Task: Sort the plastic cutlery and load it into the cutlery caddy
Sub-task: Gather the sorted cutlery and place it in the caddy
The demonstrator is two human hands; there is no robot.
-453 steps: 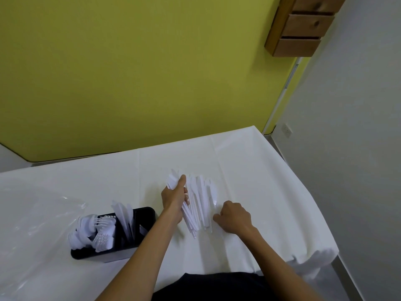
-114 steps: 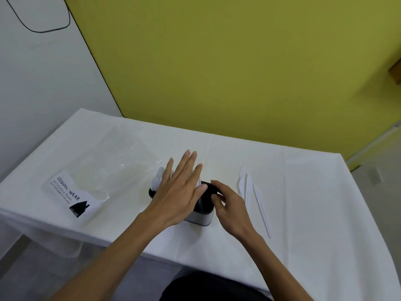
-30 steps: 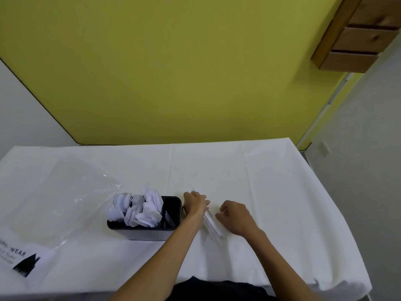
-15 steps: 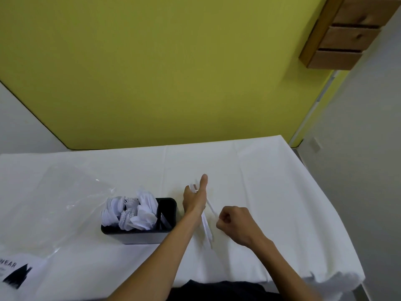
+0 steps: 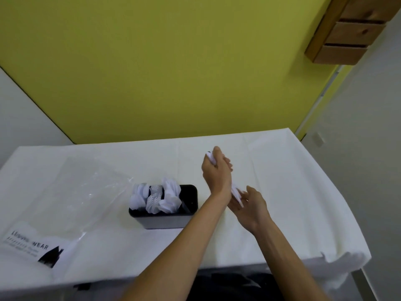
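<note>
gripping white knives [image 5: 236, 193] in left hand [image 5: 217, 170] fingers, right hand [image 5: 249, 203] palm supporting handles

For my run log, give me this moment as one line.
left hand: grips knife bundle | right hand: open, steadying bundle's ends | caddy: right compartment unfilled

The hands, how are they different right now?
The left hand grips a bunch of white cutlery; the right hand holds its fingers straight against the bunch's lower end. The left hand is farther from the person and shows its back; the right hand is nearer and shows its palm side. Both touch the same bunch, to the right of the caddy.
</note>
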